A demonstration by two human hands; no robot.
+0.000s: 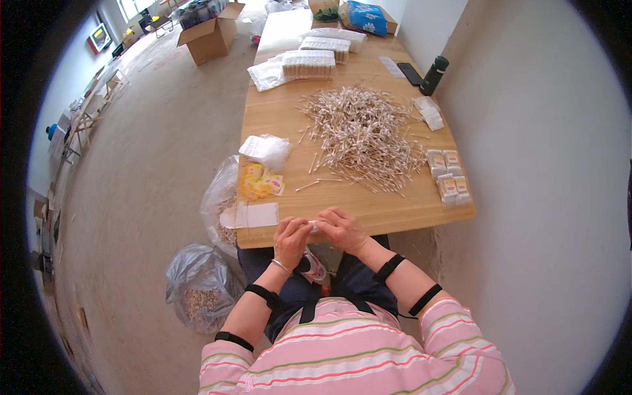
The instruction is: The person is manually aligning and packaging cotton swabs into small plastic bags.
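At the near edge of the wooden table, my left hand point(291, 241) and my right hand point(343, 230) meet with fingertips pinched. A small whitish thing point(315, 226) shows between them, mostly covered by the fingers, so its kind cannot be told. Beyond my hands spreads a big loose heap of cotton swabs point(365, 135), with a few strays on its near left side. Left of my left hand lies a flat white card or sheet point(257, 215). Behind it are yellow printed labels point(260, 182) and a stack of clear plastic bags point(266, 151).
Small filled packs point(447, 178) sit at the table's right edge. Farther back are a black bottle point(434, 76), a phone point(409, 74) and bundled swab packs point(309, 64). Plastic sacks of swabs point(201, 299) stand on the floor at left; a wall point(526, 164) runs along the right.
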